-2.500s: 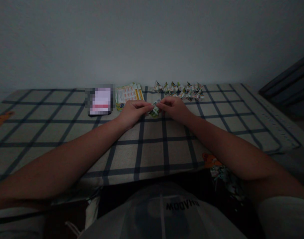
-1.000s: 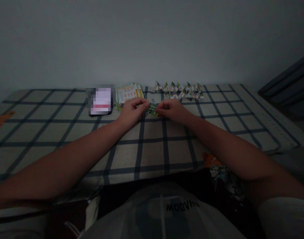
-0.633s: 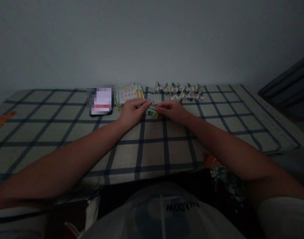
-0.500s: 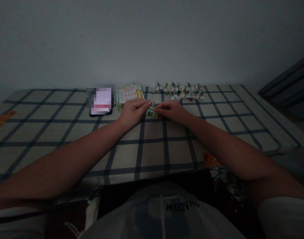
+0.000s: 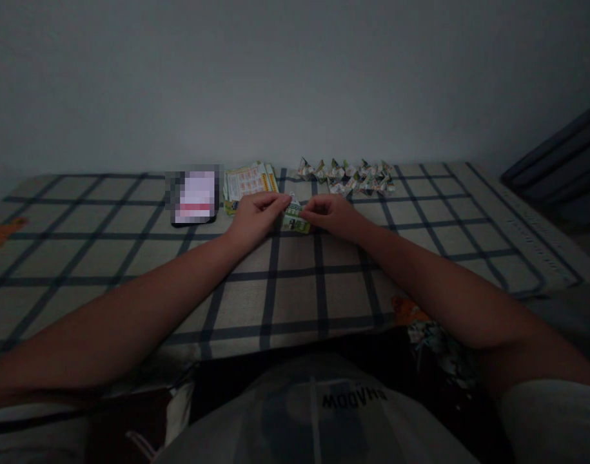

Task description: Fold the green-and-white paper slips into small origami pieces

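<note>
A small green-and-white piece of printed paper [image 5: 296,223], folded in part, is held between my two hands above the checked cloth. My left hand [image 5: 258,216] pinches its upper left edge between thumb and fingers. On the other side, my right hand [image 5: 334,216] has thumb and fingertips closed on the paper's right edge. Just behind my left hand lies a stack of printed paper sheets [image 5: 249,182]. Several folded paper pieces [image 5: 347,177] stand in rows behind my right hand.
A phone-like device [image 5: 194,196], its screen blurred out, lies left of the stack. The checked tablecloth [image 5: 295,296] covers the table up to the pale wall [image 5: 295,84]. A dark ridged object [image 5: 560,167] stands at the far right.
The paper between my hands has opened out lower down, showing a wider green flap. My right fingers have shifted slightly, and both hands still pinch it.
</note>
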